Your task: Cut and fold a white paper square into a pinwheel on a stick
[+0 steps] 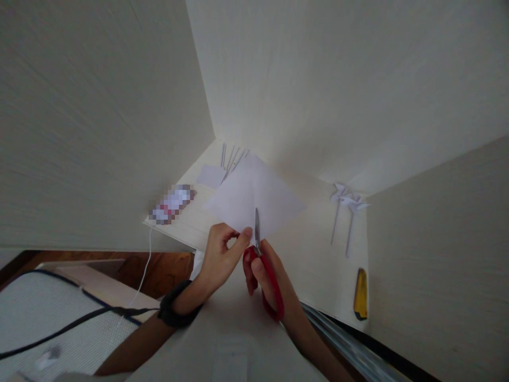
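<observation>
My left hand pinches the near corner of a white square sheet of paper, which is turned so that one corner points toward me. In my right hand is a pair of scissors with red handles, fingers through the loops. The blades point away from me and lie along the paper, from its near corner toward the middle. Whether the blades are parted is too small to tell. My thumbs are close together near the scissors' pivot.
Two paper pinwheels on sticks lie at the right of the white table. A yellow cutter is at the right edge. Several thin sticks, a smaller paper and a blurred-out device with a cord are at the left. Walls enclose the table.
</observation>
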A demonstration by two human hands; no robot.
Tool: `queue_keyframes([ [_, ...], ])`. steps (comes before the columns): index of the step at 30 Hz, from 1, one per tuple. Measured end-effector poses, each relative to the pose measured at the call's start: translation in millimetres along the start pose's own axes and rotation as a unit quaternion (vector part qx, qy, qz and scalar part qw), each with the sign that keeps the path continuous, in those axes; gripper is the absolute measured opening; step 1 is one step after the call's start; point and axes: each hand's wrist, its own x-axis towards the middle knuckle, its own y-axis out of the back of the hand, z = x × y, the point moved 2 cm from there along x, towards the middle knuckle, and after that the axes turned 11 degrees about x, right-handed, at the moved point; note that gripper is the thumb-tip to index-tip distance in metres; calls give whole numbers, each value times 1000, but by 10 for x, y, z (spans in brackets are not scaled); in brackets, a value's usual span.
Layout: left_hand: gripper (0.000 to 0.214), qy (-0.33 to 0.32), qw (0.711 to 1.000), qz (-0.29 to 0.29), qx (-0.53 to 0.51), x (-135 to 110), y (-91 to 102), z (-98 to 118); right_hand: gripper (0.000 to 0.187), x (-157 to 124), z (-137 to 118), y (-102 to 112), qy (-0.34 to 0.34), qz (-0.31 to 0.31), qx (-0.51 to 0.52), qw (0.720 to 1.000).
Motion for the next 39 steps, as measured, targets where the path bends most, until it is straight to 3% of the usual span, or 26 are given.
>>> queue_keyframes([
  [39,38,-8,992,-53,-114,30,-47,0,53,31,24,-52,-6,-13,42,999],
])
